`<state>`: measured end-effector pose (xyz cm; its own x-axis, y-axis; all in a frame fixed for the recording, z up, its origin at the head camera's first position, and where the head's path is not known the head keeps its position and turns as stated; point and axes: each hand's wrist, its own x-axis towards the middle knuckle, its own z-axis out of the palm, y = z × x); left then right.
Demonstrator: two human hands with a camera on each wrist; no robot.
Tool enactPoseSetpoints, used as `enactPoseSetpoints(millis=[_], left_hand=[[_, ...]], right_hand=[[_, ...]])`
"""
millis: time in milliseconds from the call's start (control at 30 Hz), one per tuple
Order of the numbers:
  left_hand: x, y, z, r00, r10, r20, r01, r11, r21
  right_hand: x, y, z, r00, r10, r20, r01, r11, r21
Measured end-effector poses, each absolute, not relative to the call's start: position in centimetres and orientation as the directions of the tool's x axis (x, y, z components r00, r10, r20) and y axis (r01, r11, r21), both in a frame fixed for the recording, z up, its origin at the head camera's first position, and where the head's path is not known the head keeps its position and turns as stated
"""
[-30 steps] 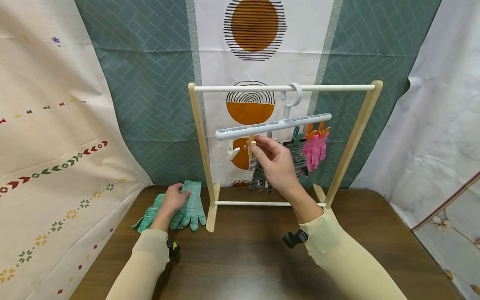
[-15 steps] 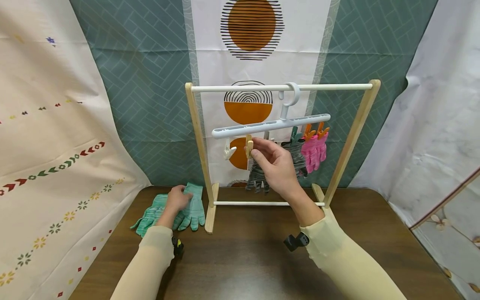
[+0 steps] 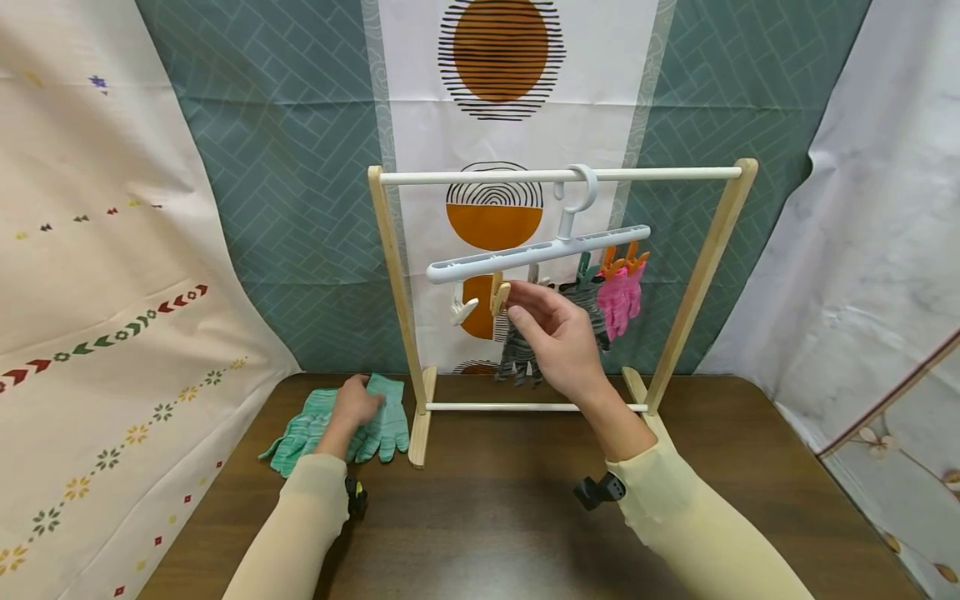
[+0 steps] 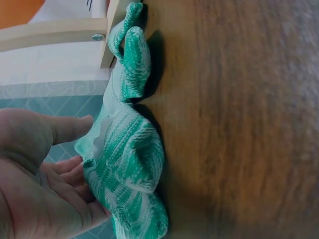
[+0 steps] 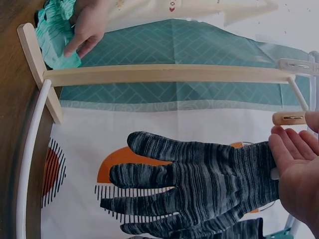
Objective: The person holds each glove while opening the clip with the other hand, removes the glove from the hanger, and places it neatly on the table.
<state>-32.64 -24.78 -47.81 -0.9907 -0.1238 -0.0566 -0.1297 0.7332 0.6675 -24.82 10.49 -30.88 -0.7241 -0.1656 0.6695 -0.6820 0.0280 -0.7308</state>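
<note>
My left hand lies over the green striped gloves on the table. In the left wrist view its thumb stands apart from the fingers, whose tips reach behind a glove's edge. My right hand is raised under the pale grey hanger, thumb and fingertips pinching a tan clothespin that hangs from it. In the right wrist view, the thumb covers one end of that clothespin. A dark grey striped glove hangs close to the right hand, partly hidden behind it in the head view.
The hanger hooks over the top rod of a wooden rack. A white clip hangs at its left end. Pink gloves hang from orange clips at the right, beside a green clip. The rack stands on a brown table.
The left hand has shifted slightly right over the green gloves, which spread a little differently. The hanger has swung slightly, and the tan clothespin has tilted at the right hand's fingertips.
</note>
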Motion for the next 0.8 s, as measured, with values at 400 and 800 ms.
enactPoseSetpoints(millis=[400,800], left_hand=[[-31.7,-24.5,-47.7,-0.985,-0.169,-0.033,-0.151,0.751,0.643],[-30.5,-24.3,-47.0,-0.981,-0.19,0.048,-0.113,0.747,0.656]], right_hand=[[-24.3,11.4,-31.4,-0.693,-0.178,0.699,-0.716,0.057,-0.696],[-23.5,12.9,-32.0,-0.646,-0.161,0.746,-0.763,0.186,-0.62]])
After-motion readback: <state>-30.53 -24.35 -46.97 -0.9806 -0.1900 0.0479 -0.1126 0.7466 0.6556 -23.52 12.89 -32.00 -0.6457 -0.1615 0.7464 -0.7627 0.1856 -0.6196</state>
